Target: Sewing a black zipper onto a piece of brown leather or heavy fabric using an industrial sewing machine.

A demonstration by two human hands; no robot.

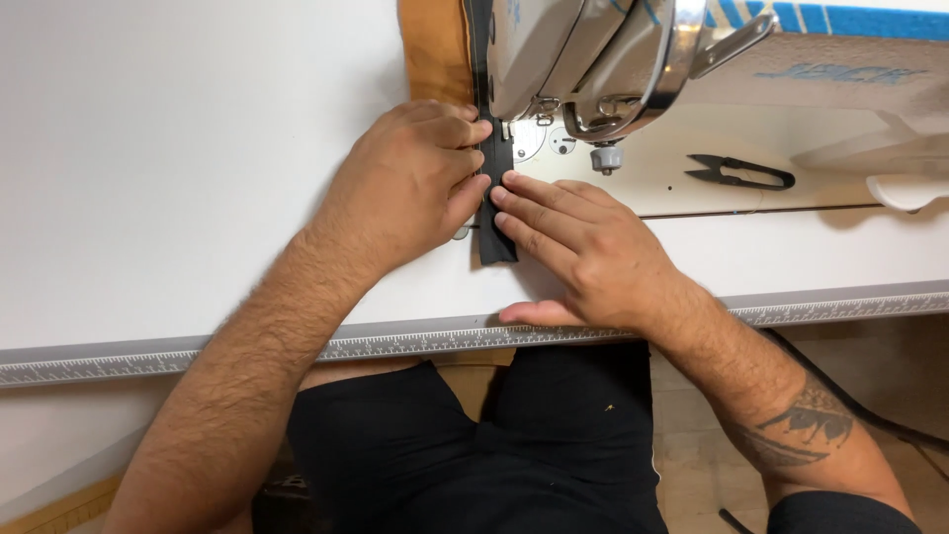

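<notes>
White table (178, 148); hands (415, 183) partly hide black strip (494, 242).

2 hands (415, 183) (583, 247) — 1 dark fabric strip (494, 213), 1 sewing machine (633, 59), 1 pair of black thread snips (741, 173), 1 white table (178, 168)

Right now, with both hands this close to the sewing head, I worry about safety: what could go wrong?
The left hand and right hand press the black strip just before the presser foot, so fingertips might slip under the needle. Uneven pressure could skew the strip. The thread snips lie loose on the machine bed and may get knocked.
</notes>
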